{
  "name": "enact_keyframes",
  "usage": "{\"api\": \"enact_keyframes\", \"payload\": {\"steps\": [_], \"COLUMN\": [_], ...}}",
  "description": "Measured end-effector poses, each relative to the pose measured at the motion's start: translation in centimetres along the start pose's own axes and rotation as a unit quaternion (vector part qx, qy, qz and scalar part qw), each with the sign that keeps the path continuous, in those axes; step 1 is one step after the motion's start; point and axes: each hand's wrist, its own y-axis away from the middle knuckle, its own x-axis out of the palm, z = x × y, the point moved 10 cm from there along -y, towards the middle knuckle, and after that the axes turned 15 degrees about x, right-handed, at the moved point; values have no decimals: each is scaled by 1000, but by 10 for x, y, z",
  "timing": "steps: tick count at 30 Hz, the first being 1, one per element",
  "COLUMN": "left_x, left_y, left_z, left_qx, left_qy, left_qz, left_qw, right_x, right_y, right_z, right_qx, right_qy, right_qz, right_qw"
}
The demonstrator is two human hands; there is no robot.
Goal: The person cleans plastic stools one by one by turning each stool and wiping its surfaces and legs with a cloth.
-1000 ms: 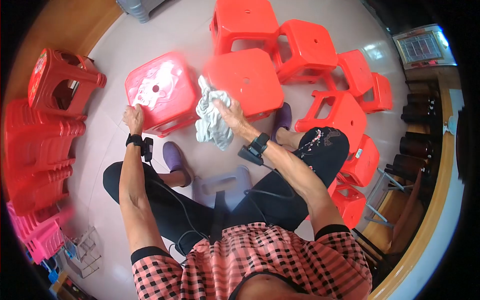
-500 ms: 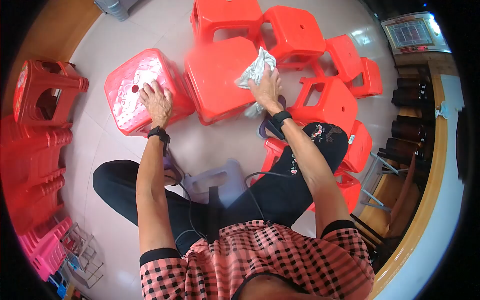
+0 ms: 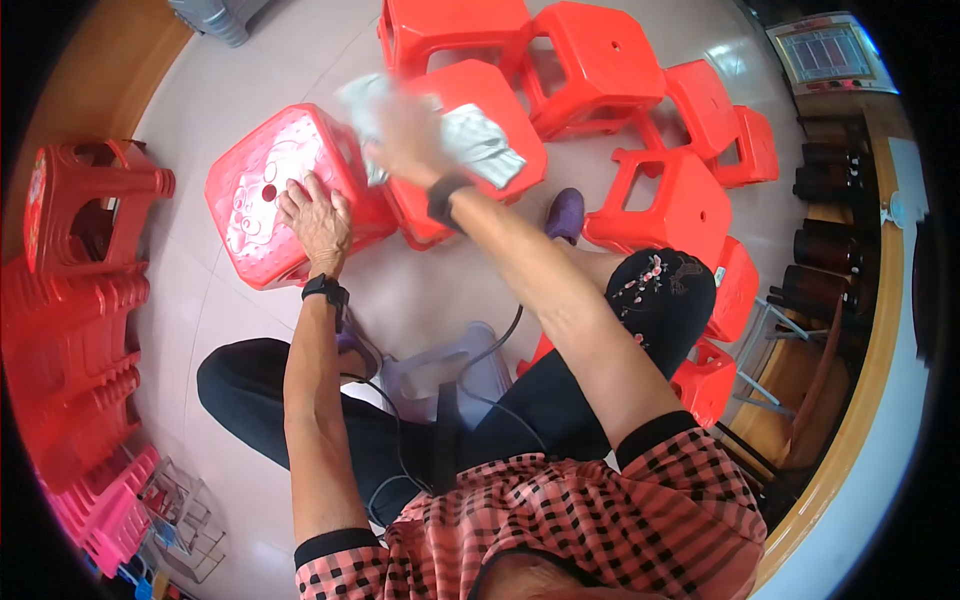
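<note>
My left hand [image 3: 318, 222] lies flat with fingers spread on the top of a red stool [image 3: 262, 170] that has a molded pattern and a round hole. Blurred by motion, my right hand [image 3: 410, 135] is over the plain red stool [image 3: 468, 92] beside it. A pale crumpled cloth [image 3: 482, 145] shows on both sides of that hand, partly on the plain stool's top and partly toward the patterned stool. The fingers of my right hand are smeared, but the cloth moves with it.
Several red stools [image 3: 600, 62] stand ahead and to the right. Stacked red stools [image 3: 70, 360] line the left side, with pink ones [image 3: 105, 510] below. A grey stool [image 3: 450, 365] is between my legs. Dark cylindrical objects [image 3: 825, 245] are at the right.
My left hand went from the patterned stool's edge onto its top. My right hand swung right with the cloth, then back left across the plain stool. The view shifted slightly.
</note>
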Motion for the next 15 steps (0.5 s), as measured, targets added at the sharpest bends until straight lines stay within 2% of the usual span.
{"api": "enact_keyframes", "payload": {"steps": [2,7,12,15], "left_x": [2,-1,6,4], "left_y": [0,0,2,2], "left_z": [2,1,2,2], "left_qx": [-1,6,6,5], "left_qy": [-2,-20,-3,-10], "left_qz": [3,-10,-4,-10], "left_qw": [1000,1000,1000,1000], "right_x": [-6,-2,-46,-48], "right_y": [46,138,108,60], "right_z": [23,17,-31,-50], "right_qx": [-70,-235,-181,-176], "right_qy": [-23,37,6,3], "right_qz": [-40,34,69,13], "right_qw": [996,971,981,984]}}
